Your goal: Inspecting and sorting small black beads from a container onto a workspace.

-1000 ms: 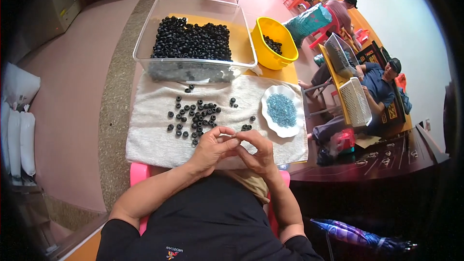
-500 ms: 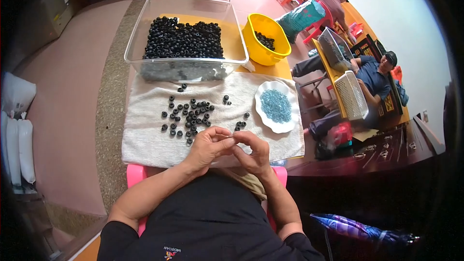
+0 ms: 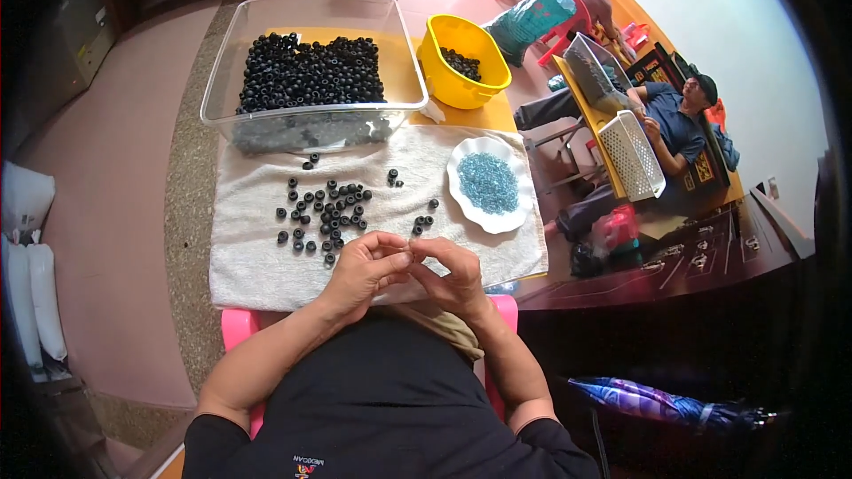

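My left hand (image 3: pixel 366 270) and my right hand (image 3: pixel 451 273) meet above the near part of a white towel (image 3: pixel 253 279). Thumb and fingers of both are pinched together at one spot; whatever sits between the fingertips is too small or too hidden to name. Just beyond my left hand lies a loose group of small black round pieces with holes (image 3: pixel 330 218). A few more black pieces (image 3: pixel 419 221) rest close to my right fingertips. Farther right stands a white scalloped plate (image 3: pixel 456 187) bearing many tiny clear-blue pieces (image 3: pixel 491 183).
A clear plastic bin (image 3: pixel 315 115) of black pieces stands at the towel's far edge, beside a yellow tub (image 3: pixel 466 93) with more. To the right, a seated person (image 3: pixel 679 120) is near a white perforated basket (image 3: pixel 632 155). A folded umbrella (image 3: pixel 666 401) lies lower right.
The table and its things have shifted left in the picture as the view turned slightly. My hands stay pinched together. The seated person at right has lifted their head and a hand.
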